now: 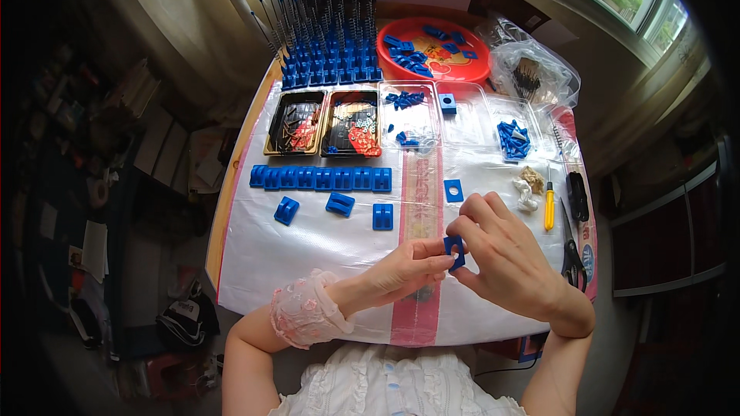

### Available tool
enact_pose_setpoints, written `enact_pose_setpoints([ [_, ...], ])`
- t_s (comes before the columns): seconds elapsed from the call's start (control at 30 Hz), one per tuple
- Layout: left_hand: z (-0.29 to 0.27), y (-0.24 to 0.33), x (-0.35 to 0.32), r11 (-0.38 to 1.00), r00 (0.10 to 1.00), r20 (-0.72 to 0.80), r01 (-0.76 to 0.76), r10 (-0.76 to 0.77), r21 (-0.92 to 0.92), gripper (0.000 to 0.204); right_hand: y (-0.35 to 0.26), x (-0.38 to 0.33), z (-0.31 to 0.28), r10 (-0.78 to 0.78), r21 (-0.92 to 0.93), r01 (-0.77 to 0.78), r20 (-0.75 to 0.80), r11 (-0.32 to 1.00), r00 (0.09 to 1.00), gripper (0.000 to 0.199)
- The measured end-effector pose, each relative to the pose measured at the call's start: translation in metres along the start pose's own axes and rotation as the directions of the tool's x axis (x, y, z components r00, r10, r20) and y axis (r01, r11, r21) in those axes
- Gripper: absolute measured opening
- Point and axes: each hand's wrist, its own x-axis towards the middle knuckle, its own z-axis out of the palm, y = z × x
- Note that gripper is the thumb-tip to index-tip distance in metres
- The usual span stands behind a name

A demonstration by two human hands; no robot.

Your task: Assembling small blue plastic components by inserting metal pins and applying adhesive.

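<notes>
Our left hand (405, 266) and right hand (505, 254) pinch the small blue plastic block (455, 250) between fingertips (light, stiff, probably slippery); we'd grip its flat sides.

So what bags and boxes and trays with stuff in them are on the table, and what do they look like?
Clear plastic bag: far right corner, crumpled, dark thin parts inside.
Red round tray: far side, blue plastic pieces in it.
Two black rectangular trays: side by side, left of the middle, small metal parts inside, red print on the bottom.
Clear shallow containers: right of the black trays, holding a few blue pieces.
Table cover: white sheet with a pink printed stripe.
</notes>
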Motion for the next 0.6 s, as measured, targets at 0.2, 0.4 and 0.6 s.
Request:
enact_pose_setpoints([
  [0.2,-0.001,-0.001,-0.002,0.998,0.998,0.057,0.022,-0.019,-0.053,0.039,0.001,-0.007,-0.001,0.024,0.175,-0.016,-0.041,0.984,0.999,0.041],
  [0.4,0.0,0.005,-0.003,0.988,0.985,0.113,0.116,-0.128,0.104,0.04,0.001,-0.015,-0.006,0.064,0.174,-0.051,-0.066,0.983,0.996,0.042],
  [0.6,0.006,0.055,-0.027,0.284,0.943,-0.123,0.032,0.309,0.958,0.02,-0.001,-0.023,-0.022,0.157,-0.003,-0.158,-0.041,0.987,0.987,0.039],
])
